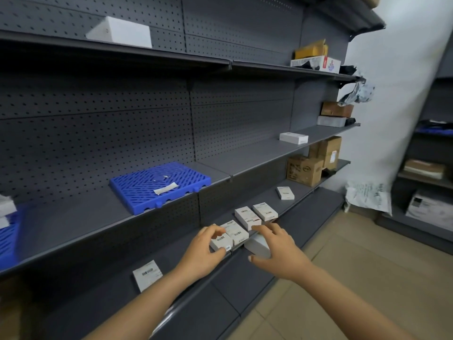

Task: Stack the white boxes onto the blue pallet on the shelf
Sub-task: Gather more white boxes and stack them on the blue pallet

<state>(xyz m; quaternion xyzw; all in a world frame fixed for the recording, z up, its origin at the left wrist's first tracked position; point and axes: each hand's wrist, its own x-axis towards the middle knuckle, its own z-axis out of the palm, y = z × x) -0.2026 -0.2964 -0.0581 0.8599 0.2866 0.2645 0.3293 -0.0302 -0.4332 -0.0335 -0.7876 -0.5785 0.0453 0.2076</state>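
Both my forearms extended forward, bare. My left hand (204,251) palm down, fingers curled, thumb underneath, pinching. My right hand (277,249) palm down, fingers spread and bent, thumb out left, clamped from above. Hands close together, not touching.

A dark grey shelf (245,155) is carrying a blue pallet (160,185) at its left, and a white box (293,138) is lying far to the right on the same level. On the lower shelf (196,278), several white boxes (247,217) are lying flat near its front edge, with brown cartons (305,170) sitting at the far right.
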